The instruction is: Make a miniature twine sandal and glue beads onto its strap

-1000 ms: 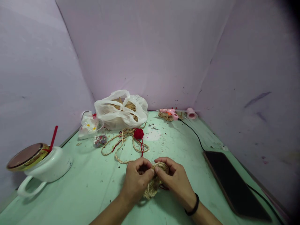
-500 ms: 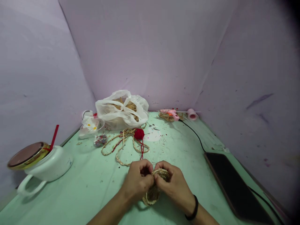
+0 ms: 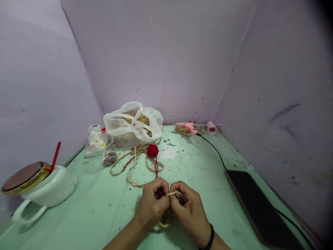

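Both hands meet at the front of the table over a small coiled piece of braided straw cord. My left hand pinches its edge with thumb and forefinger. Against it, my right hand, with a black band at the wrist, grips the coil's rim. Part of the coil is hidden under the fingers. Beyond the hands, loose loops of braided straw cord lie on the table. A red yarn ball rests on them, its red strand trailing toward the left hand.
A white mug with a round gold-rimmed object on top stands left. At the back are a white plastic bag of straw, a bag of beads and a pink glue gun. A black phone lies right.
Both hands stay pinched on the coil, which now tilts so that less of its lower part shows. The whole view has shifted slightly.
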